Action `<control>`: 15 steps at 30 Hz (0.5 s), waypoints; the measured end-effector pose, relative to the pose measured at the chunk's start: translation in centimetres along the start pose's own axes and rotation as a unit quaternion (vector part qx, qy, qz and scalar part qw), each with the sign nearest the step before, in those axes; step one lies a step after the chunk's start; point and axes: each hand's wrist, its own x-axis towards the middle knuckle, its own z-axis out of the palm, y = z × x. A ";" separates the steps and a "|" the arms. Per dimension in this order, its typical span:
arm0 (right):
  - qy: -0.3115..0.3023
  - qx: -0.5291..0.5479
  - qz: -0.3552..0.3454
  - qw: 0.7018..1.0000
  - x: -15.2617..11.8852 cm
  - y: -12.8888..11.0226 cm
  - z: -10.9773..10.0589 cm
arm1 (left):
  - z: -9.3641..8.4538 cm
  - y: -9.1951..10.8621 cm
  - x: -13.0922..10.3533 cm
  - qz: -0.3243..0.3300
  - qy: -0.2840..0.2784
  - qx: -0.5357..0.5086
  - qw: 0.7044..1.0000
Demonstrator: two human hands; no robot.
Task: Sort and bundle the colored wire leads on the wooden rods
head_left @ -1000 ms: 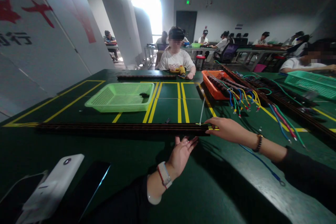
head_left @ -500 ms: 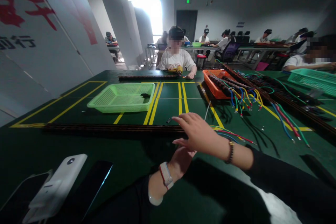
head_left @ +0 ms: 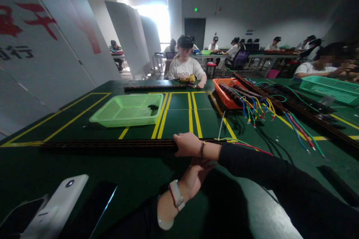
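Seen from the head camera, a long dark strip (head_left: 112, 145) lies crosswise on the green table (head_left: 179, 119), in front of the person. The right hand (head_left: 188, 144) bends over it towards its right end, fingers curled down; whether they grasp the strip, or pinch something small at the fingertips, cannot be told. The left hand (head_left: 195, 179) is just below, on the near side, palm turned upward, its fingers partly hidden beneath the right; what it grasps, if anything, cannot be told either.

A pale cable tie (head_left: 221, 125) stands up near the strip's right end, where thin wires (head_left: 254, 148) trail out. Handling the strip well probably calls for light, even support from both hands, so that it does not twist, with sleeves and wrists kept off the tie and the wires.

Beyond the strip, a light green basket (head_left: 131, 120) holds one small dark bundle (head_left: 153, 107) near its right side. Farther right, an orange basket (head_left: 225, 99) is filled with dark pieces whose coloured leads (head_left: 254, 110) hang over its edge, ending in metal lugs. A teal basket (head_left: 328, 93) sits at the far right; its contents cannot be made out.
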 end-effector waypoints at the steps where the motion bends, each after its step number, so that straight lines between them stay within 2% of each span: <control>1: 0.005 -0.003 0.001 1.000 -0.3 0.2 -0.3 | 0.1 0.1 -0.1 -0.005 -0.002 0.009 1.000; 5: 0.034 -0.025 0.014 0.999 -2.7 1.9 -2.3 | 0.6 0.3 -0.4 -0.073 -0.045 0.098 0.991; 8: 0.052 -0.052 0.031 0.997 -5.9 3.6 -4.2 | 1.0 0.4 -0.6 -0.103 -0.066 0.143 0.982; 12: 0.084 -0.116 0.058 0.988 -12.1 7.1 -7.0 | 1.1 0.5 -0.9 -0.104 -0.073 0.152 0.980; 15: 0.103 -0.163 0.111 0.975 -18.1 11.5 -9.0 | 1.1 0.5 -0.9 -0.107 -0.076 0.166 0.977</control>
